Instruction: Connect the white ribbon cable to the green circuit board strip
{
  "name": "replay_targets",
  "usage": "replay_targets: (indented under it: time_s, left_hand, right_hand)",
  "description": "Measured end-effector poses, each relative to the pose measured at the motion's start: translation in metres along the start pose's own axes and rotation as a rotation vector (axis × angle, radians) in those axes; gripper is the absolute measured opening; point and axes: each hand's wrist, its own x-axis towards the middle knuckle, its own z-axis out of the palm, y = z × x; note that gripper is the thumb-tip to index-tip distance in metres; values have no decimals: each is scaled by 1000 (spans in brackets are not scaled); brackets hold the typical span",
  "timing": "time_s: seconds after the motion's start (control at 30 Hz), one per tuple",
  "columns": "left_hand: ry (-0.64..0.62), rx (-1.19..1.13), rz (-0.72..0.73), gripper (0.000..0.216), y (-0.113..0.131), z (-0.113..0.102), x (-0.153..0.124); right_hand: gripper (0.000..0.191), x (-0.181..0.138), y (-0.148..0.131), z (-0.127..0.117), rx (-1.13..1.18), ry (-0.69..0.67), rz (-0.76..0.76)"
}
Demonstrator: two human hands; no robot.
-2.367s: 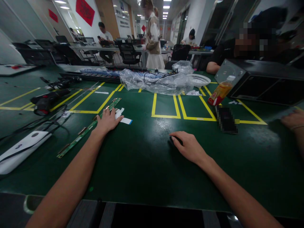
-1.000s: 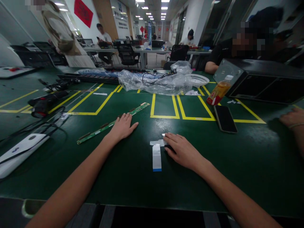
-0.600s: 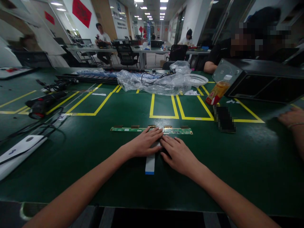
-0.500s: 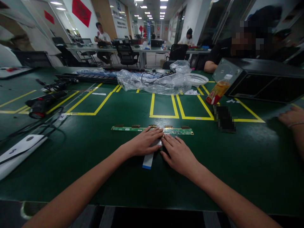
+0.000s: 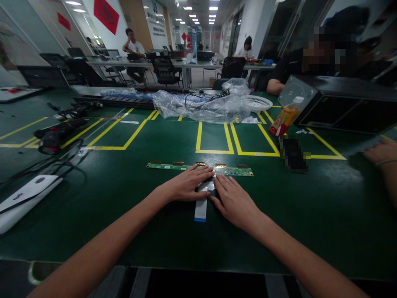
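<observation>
Green circuit board (image 5: 231,170) laid flat midway along the counter (image 5: 173,244), roughly parallel to the near edge and well back from it. White ribbon cable (image 5: 201,209) stretching toward the near edge, blue tip foremost, far end partly covered. Left hand (image 5: 187,183) spread over the board's middle, fingers straight and together, thumb across the cable. Right hand (image 5: 234,200) just beside, fingertips close to the board's near side, thumb apart. Any grip beneath either: cannot tell. Off left, behind the near edge, white case (image 5: 26,203). Off right, tilted-looking bottle (image 5: 285,120) before a black box (image 5: 347,105). Along the far edge, crumpled clear plastic (image 5: 204,109).
</observation>
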Motion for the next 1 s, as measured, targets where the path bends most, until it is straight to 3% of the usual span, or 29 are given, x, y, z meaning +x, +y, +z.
replay_targets:
  time_s: [0.2,0.33,0.43,0.53,0.63,0.83,0.9,1.0]
  left_hand:
    - [9,22,14,75,-3,2,1]
    - [42,89,-8,61,3,2,2]
    - [13,102,75,57,9,4,3]
    - [-9,103,92,56,6,9,6]
    - [72,170,-115,58,-16,10,6]
    - [256,273,-866,63,-101,-15,-41]
    - [313,253,-1028,65,-120,-21,-61]
    - [377,231,-1170,69,-130,-24,-78]
  right_hand:
    - [64,0,4,-2,28,-8,-35]
    - [52,2,13,-7,87,120,-51]
    - [41,4,19,-13,144,262,-5]
    - [36,3,22,-17,199,279,13]
    - [33,3,21,-18,225,235,17]
    - [34,4,25,-20,260,202,32]
    - [34,4,26,-20,268,191,32]
    - [34,4,27,-19,275,184,27]
